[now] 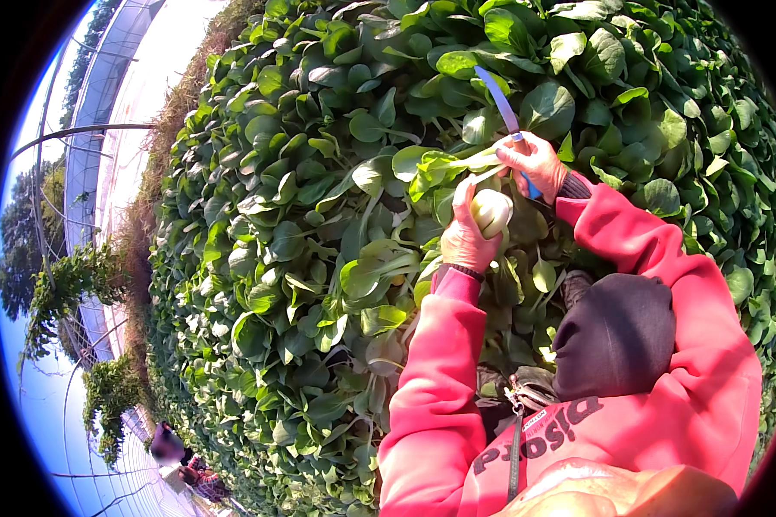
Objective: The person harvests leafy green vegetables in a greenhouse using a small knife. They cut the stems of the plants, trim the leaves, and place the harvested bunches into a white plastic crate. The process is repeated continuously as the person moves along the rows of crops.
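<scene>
My left hand (469,232) is wrapped around a head of bok choy, its pale rounded base (491,212) facing up toward me. The knife (501,105) is in my right hand (538,165), its curved blade pointing up and away and its blue handle end showing below my fingers. Between the thumb and fingers of that same hand, I also pinch a pale leaf stalk (482,159), with bright green leaves trailing to the left. My left fingertips are close beneath this stalk. Part of the bok choy's leaves is hidden behind my left hand.
Dense bok choy plants (284,242) surround both hands. My dark-clad knee (614,336) is bent under my right forearm. Dry grass (145,194) borders the bed on the left, beside white sheeting (132,97) and thin hoops (84,131). Another person (200,481) is at lower left.
</scene>
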Motion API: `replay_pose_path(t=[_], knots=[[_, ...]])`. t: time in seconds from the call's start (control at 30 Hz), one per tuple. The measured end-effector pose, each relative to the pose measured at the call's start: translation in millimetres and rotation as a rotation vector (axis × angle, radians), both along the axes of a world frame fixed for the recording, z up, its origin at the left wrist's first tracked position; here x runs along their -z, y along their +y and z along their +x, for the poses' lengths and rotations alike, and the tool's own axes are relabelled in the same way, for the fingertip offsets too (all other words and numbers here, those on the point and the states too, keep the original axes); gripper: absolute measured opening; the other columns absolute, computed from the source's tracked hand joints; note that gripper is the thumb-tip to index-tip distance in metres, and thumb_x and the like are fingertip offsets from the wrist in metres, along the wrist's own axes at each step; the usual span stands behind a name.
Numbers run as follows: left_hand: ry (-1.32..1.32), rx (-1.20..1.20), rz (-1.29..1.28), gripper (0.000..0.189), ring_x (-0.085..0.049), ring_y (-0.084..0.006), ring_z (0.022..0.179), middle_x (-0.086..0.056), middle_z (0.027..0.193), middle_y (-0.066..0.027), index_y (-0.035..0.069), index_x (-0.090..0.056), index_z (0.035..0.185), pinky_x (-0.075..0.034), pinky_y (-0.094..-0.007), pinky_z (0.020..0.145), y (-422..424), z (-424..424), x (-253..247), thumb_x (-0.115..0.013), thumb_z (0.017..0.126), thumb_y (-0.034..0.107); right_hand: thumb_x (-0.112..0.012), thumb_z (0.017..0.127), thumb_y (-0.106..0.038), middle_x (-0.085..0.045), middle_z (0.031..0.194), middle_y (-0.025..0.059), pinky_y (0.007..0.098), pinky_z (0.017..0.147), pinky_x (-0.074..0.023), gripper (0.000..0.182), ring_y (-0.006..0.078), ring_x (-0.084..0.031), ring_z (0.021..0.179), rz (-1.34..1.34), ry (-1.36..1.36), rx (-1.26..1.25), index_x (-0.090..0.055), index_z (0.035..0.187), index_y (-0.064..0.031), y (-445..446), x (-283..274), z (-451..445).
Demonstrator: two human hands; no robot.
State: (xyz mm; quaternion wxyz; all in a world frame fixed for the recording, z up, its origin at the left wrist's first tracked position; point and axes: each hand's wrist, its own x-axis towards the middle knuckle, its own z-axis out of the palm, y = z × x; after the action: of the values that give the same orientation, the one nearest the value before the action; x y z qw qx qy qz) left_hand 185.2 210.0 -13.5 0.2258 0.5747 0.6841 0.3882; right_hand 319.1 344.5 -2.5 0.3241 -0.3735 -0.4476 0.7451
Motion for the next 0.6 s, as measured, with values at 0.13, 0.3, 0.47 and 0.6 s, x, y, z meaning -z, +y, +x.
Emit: replay_pose_path(t=[0.13,0.3,0.47,0.6], knots=[[0.161,-0.035,0.230,0.072,-0.058,-0.0307,0.101,-0.057,0.116,-0.0143,0.009,-0.040,0.127,-0.046,-0.0394,0.084,-11.6,12.4,-16.5,-0.074,0.063,0.010,-0.068,0.082,-0.020,-0.060,0.069,0.0098,0.0236,0.033,-0.0370,0.027,0.0094,-0.046,0.036,0.043,-0.067,0.031,-0.054,0.094,-0.0010,-2.6,4.0,5.3],[0.561,-0.053,0.375,0.058,-0.057,-0.0293,0.100,-0.060,0.113,-0.0126,0.009,-0.052,0.114,-0.039,-0.0389,0.090,7.9,24.1,-44.9,-0.077,0.063,0.022,-0.067,0.082,-0.023,-0.057,0.059,0.0069,0.0238,0.033,-0.0380,0.024,0.0106,-0.048,0.036,0.027,0.067,-0.292,-0.055,0.085,-0.0015,-6.8,8.8,13.8],[0.175,-0.060,0.090,0.062,-0.062,-0.0360,0.078,-0.063,0.090,-0.0165,0.010,-0.045,0.116,-0.051,-0.0410,0.066,19.3,18.1,-7.5,-0.076,0.063,0.015,-0.050,0.090,-0.047,-0.062,0.069,0.0137,0.0275,0.033,-0.0406,0.048,0.0128,-0.047,0.036,-0.315,-0.068,-0.367,-0.054,0.092,0.0006,19.0,25.0,26.2],[0.265,0.091,-0.006,0.063,-0.062,-0.0368,0.079,-0.063,0.090,-0.0173,0.010,-0.045,0.117,-0.050,-0.0419,0.070,61.1,27.8,-10.3,-0.074,0.061,0.010,-0.054,0.089,-0.033,-0.060,0.065,0.0091,0.0286,0.036,-0.0430,0.032,0.0133,-0.049,0.041,-0.210,-0.419,-0.212,-0.051,0.093,-0.0014,38.1,75.6,47.5]])
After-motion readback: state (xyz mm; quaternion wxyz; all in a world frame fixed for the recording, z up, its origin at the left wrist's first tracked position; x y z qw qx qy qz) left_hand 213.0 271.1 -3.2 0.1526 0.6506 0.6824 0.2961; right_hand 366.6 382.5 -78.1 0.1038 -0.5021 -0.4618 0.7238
